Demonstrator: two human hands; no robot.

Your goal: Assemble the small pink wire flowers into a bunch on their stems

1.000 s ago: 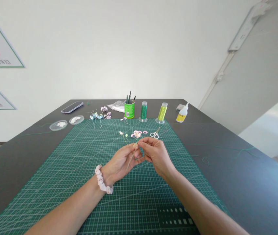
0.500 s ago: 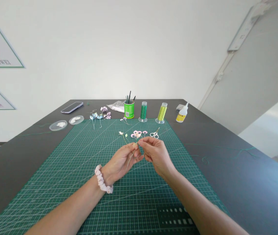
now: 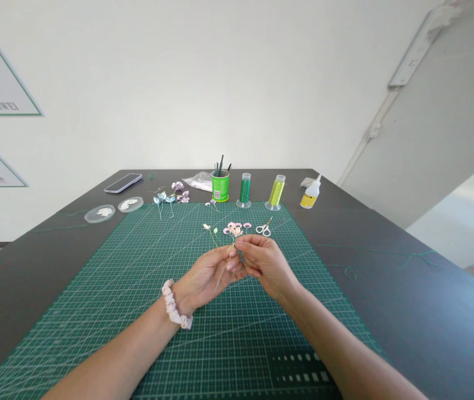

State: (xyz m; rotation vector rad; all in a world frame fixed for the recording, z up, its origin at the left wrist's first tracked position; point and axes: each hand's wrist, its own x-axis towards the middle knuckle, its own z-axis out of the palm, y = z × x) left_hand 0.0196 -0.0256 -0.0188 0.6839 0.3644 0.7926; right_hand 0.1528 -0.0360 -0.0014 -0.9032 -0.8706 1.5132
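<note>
Slanting in from both lower corners, the person's forearms meet over the green cutting mat (image 3: 157, 344), hands raised just above it at the middle. The left hand (image 3: 203, 272), a pale scrunchie (image 3: 172, 305) round its wrist, lies turned with the palm inward, thumb and fingers clamped on the stem of a pale pink flower (image 3: 235, 231). The bloom stands just above the fingertips; the stem trails down across the palm. The right hand (image 3: 269, 265) comes over with its back upward and wrist bent inward, thumb and forefinger pinched together right under the bloom; from here I can't tell whether they grip the stem or something finer. Its lower fingers curl in, close against the left's. White-handled scissors (image 3: 264, 229) lie on the mat just beyond the right knuckles.
</note>
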